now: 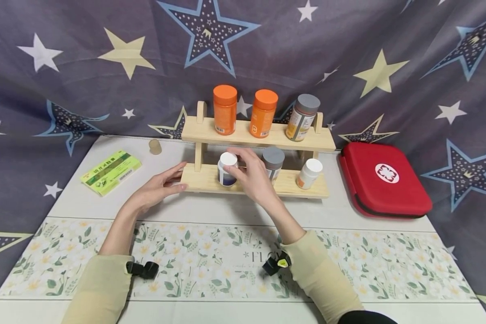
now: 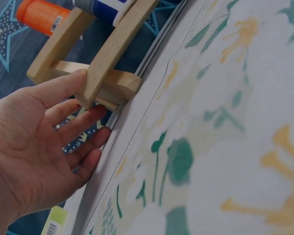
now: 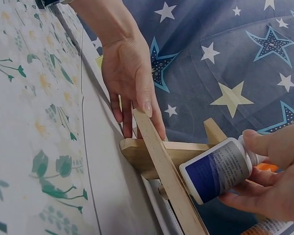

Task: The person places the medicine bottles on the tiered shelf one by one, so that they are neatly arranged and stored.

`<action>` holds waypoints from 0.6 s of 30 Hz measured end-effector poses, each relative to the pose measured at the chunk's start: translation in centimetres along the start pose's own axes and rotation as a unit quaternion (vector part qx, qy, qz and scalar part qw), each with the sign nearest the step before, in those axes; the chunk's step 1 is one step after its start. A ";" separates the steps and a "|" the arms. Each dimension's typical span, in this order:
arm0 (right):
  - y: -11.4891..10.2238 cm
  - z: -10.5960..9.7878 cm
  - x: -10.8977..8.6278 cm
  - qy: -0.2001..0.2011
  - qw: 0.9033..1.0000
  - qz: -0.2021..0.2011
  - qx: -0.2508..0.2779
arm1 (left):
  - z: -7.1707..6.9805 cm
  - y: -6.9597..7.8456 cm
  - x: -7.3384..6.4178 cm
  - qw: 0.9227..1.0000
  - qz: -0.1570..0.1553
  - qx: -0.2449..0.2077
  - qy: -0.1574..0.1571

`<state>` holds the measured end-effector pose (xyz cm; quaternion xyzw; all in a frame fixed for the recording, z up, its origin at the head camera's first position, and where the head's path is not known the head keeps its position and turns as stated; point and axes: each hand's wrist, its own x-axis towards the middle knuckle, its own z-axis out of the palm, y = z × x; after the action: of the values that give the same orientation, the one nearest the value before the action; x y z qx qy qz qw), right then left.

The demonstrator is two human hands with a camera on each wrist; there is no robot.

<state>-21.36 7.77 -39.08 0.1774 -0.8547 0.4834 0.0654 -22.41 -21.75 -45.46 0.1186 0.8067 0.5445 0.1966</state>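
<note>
My right hand (image 1: 254,177) pinches a white pill bottle (image 1: 227,175) with a dark blue label near its cap. The bottle is at the left part of the lower step of a two-tier wooden rack (image 1: 202,181). In the right wrist view, the bottle's base (image 3: 193,183) is right at the board's edge, thumb and fingers around its white cap. At the rack's left end, my left hand (image 1: 155,189) holds the lower board, thumb at the front corner. The left wrist view shows its fingers (image 2: 83,125) loosely bent behind and below the board end (image 2: 95,83).
Two orange jars (image 1: 225,110) and a grey-lidded jar (image 1: 303,118) stand on the upper tier. Below are another grey-lidded jar (image 1: 273,159) and a white bottle (image 1: 309,173). A red case (image 1: 384,180) lies right; a green box (image 1: 111,173) and small beige cylinder (image 1: 155,146) are left.
</note>
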 end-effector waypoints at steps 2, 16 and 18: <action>0.1 0.0 0.0 -0.004 1.000 0.007 0.008 | 0.0 0.0 0.0 1.000 -0.001 -0.001 0.000; 0.5 -0.1 0.2 -0.018 1.000 0.017 0.019 | 0.1 0.3 -0.1 1.000 -0.005 0.002 0.000; 0.5 0.0 0.2 -0.020 1.000 0.016 0.018 | 0.1 0.3 -0.2 1.000 -0.006 0.002 0.000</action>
<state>-21.70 7.97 -39.44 0.1744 -0.8497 0.4962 0.0376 -22.24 -21.61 -45.17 0.1148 0.8085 0.5415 0.1997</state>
